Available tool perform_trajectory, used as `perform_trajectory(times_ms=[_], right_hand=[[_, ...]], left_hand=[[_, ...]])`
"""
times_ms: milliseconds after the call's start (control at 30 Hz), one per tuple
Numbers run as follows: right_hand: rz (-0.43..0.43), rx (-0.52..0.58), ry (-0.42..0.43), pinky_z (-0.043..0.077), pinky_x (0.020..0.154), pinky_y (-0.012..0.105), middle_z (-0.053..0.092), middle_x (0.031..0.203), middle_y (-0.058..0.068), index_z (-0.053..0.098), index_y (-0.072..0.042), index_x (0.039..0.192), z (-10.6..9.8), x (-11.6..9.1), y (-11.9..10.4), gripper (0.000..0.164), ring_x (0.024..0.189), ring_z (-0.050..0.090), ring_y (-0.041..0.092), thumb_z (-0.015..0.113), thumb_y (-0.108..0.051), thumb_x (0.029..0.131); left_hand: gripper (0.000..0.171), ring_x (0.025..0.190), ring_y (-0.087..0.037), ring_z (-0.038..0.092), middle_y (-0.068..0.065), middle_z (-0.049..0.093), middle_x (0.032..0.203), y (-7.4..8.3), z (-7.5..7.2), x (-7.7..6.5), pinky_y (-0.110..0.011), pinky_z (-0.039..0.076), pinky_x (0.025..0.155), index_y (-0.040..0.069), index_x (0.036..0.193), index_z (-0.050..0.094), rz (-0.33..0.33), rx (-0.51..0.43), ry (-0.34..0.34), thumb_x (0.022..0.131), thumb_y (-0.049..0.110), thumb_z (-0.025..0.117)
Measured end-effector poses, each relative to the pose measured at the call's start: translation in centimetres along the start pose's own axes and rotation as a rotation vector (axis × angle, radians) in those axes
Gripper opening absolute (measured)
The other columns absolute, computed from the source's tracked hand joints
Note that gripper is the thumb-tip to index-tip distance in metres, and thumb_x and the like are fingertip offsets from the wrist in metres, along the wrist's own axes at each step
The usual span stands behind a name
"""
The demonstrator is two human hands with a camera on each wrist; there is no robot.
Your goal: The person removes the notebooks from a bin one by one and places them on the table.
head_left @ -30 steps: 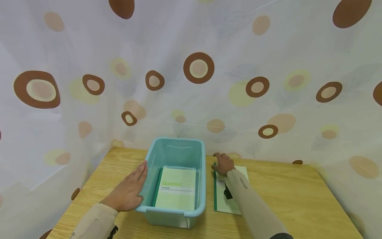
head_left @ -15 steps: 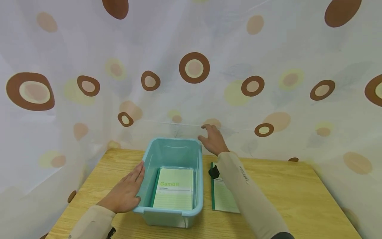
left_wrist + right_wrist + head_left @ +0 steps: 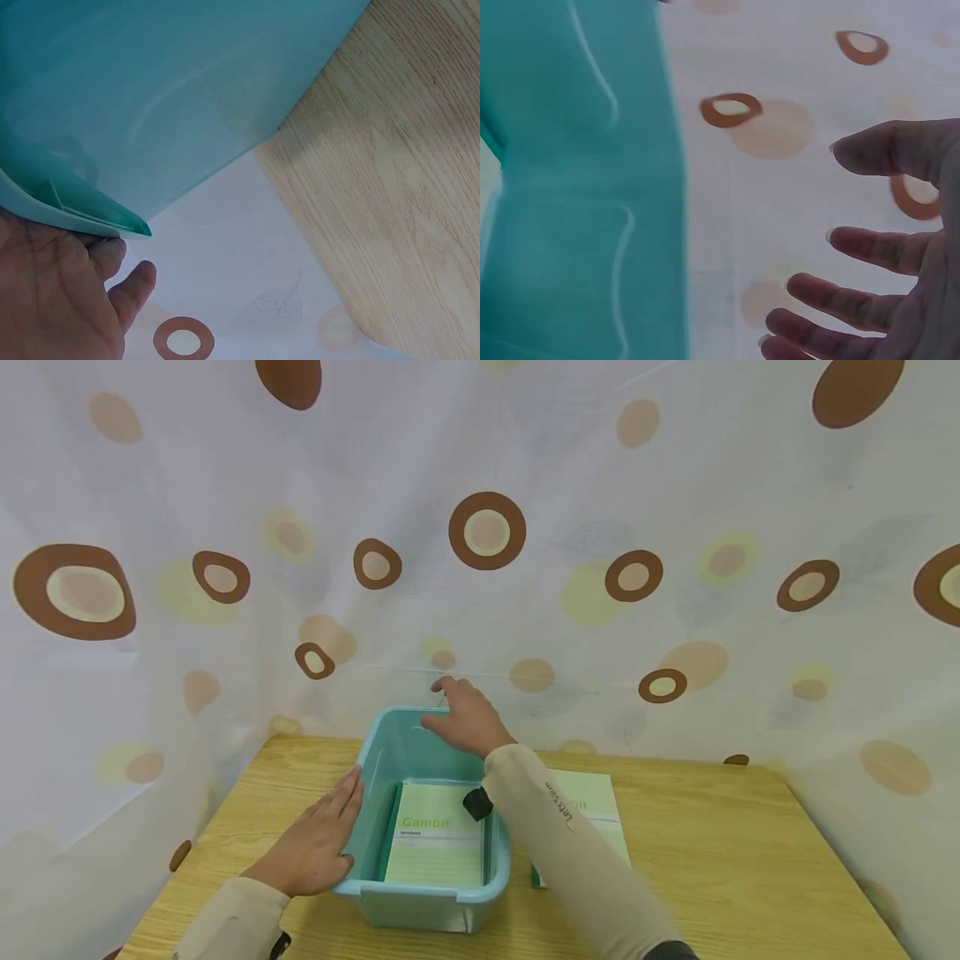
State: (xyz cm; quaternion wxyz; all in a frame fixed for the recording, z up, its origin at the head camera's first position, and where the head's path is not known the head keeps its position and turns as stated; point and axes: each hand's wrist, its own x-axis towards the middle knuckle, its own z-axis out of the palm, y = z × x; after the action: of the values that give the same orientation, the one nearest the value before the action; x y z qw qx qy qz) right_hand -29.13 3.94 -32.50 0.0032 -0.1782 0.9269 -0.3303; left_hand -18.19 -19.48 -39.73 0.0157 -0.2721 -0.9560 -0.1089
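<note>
A light blue plastic bin (image 3: 422,910) stands on the table, with notebooks (image 3: 442,852) lying in it; the top one has a pale green cover marked "Gambit". My left hand (image 3: 315,843) rests with straight fingers along the bin's left rim, and the left wrist view shows its palm beside that rim (image 3: 75,223). Over the far right part of the bin hovers my right hand (image 3: 468,718), holding nothing. Its fingers (image 3: 855,304) are spread apart in the right wrist view. Another notebook (image 3: 596,802) lies on the table right of the bin, partly covered by my right sleeve.
The wooden table (image 3: 712,843) extends to the right of the bin and a strip of it shows at the left. A white curtain (image 3: 570,527) with brown and yellow spots hangs behind the table and along both sides.
My right hand has moved from above the notebook on the table, up and leftward, to over the bin. My left hand stays on the bin's rim. The view has shifted slightly.
</note>
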Motion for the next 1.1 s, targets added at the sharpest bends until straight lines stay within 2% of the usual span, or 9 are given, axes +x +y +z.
perform_trajectory(times_ms=[200,400,600,767,1000,1100], right_hand=[[0.037,-0.049,-0.059,0.047,0.09,0.043,0.053,0.134,0.01,0.052,-0.013,0.135,3.1,0.7,-0.5,0.049,0.114,0.055,0.027,0.06,-0.032,0.09],[0.055,-0.151,-0.118,0.05,0.084,0.037,0.062,0.125,0.006,0.057,-0.012,0.131,6.0,1.7,-0.1,0.048,0.105,0.061,0.022,0.063,-0.033,0.088],[0.057,-0.191,-0.219,0.049,0.089,0.036,0.063,0.124,0.005,0.058,-0.008,0.13,7.8,2.6,0.2,0.047,0.11,0.06,0.022,0.064,-0.029,0.087],[0.059,-0.202,-0.277,0.049,0.09,0.034,0.063,0.124,0.008,0.059,-0.005,0.129,9.6,3.2,1.1,0.046,0.11,0.06,0.022,0.063,-0.025,0.087],[0.135,-0.155,-0.335,0.045,0.098,0.04,0.057,0.133,0.012,0.051,-0.003,0.136,11.9,2.6,1.6,0.051,0.121,0.054,0.027,0.064,-0.019,0.089],[0.172,-0.12,-0.352,0.044,0.098,0.042,0.055,0.134,0.012,0.048,-0.003,0.139,12.8,2.3,1.8,0.055,0.122,0.053,0.028,0.065,-0.018,0.089]], left_hand=[[0.079,0.142,-0.043,0.021,-0.029,0.013,0.155,0.1,-0.1,0.0,-0.057,0.029,0.107,-0.016,0.145,0.023,-0.008,0.0,-0.008,0.076,0.007,0.053],[0.079,0.141,-0.043,0.021,-0.029,0.014,0.155,0.0,0.1,0.1,-0.057,0.029,0.107,-0.017,0.145,0.023,-0.008,-0.002,0.003,0.075,0.007,0.052],[0.078,0.142,-0.042,0.021,-0.029,0.015,0.155,-0.1,0.2,0.0,-0.057,0.03,0.106,-0.016,0.145,0.024,-0.009,-0.005,0.001,0.076,0.007,0.052],[0.078,0.141,-0.043,0.022,-0.029,0.015,0.155,-0.2,0.1,0.0,-0.057,0.03,0.106,-0.016,0.145,0.024,-0.005,-0.004,0.006,0.075,0.007,0.052],[0.078,0.141,-0.043,0.024,-0.031,0.017,0.154,-0.2,0.1,0.1,-0.056,0.031,0.106,-0.018,0.143,0.027,0.012,0.012,0.032,0.074,0.007,0.052],[0.078,0.141,-0.043,0.022,-0.03,0.016,0.154,-0.2,0.0,0.1,-0.056,0.03,0.107,-0.018,0.144,0.025,0.005,0.01,0.019,0.074,0.006,0.052]])
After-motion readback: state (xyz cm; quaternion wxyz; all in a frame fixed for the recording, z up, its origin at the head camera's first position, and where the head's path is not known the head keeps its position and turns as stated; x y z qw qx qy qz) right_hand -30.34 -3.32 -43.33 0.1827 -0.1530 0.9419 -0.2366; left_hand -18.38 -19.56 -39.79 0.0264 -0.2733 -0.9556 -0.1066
